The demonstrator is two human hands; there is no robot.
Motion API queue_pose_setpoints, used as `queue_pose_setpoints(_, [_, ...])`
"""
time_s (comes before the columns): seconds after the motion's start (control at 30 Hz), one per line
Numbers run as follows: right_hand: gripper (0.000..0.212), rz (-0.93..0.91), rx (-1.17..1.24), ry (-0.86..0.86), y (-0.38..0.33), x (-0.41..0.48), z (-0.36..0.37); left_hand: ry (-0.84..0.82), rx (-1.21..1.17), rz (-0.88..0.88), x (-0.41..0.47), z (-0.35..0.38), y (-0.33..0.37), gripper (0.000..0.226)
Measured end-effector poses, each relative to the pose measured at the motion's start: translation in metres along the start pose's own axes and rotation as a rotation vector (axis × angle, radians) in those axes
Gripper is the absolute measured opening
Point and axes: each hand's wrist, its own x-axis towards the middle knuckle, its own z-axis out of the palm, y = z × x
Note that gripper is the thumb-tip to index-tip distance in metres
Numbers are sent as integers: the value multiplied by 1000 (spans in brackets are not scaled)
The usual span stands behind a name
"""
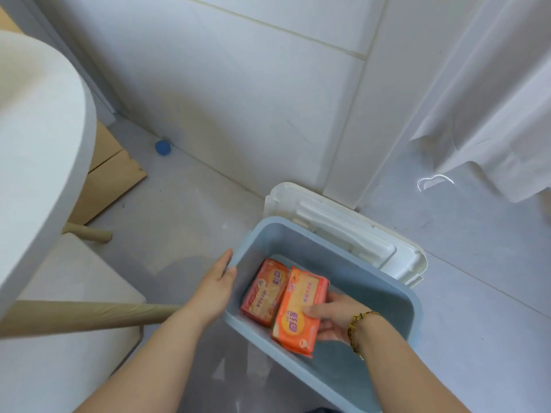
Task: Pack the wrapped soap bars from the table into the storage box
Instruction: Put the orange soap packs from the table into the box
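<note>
Two soap bars (pixel 280 302) lie side by side in the storage box (pixel 396 296) at lower centre — lid (pixel 343 222) behind it, table (pixel 38 150) far left.

Open from above into the storage box (pixel 372 278), with the lid (pixel 343 225) off and lying behind it by the wall. Left part of the box floor taken: one soap bar (pixel 264 290) lying flat, a second soap bar (pixel 298 314) gripped by the right hand (pixel 337 317) and overlapping it in view. Bare box floor to the right. Left rim covered by the left hand (pixel 217 286). Tabletop (pixel 38 144) edge and table leg (pixel 89 318) close on the left; open floor on the right.
</note>
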Motion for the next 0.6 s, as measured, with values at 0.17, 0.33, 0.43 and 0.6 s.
queue_pose_setpoints(0.17, [19,28,-38,211,10,27,14,27,75,7,5,5,-9,45])
queue_pose_setpoints(0.33, [30,33,-173,310,22,45,20,47,107,18,6,7,-13,45])
queue_pose_setpoints(0.43, [43,67,-805,349,14,45,14,54,124,11,7,7,-15,45])
queue_pose_setpoints(0.6, [59,-238,-1095,524,2,46,17,67,143,11,6,8,-14,45])
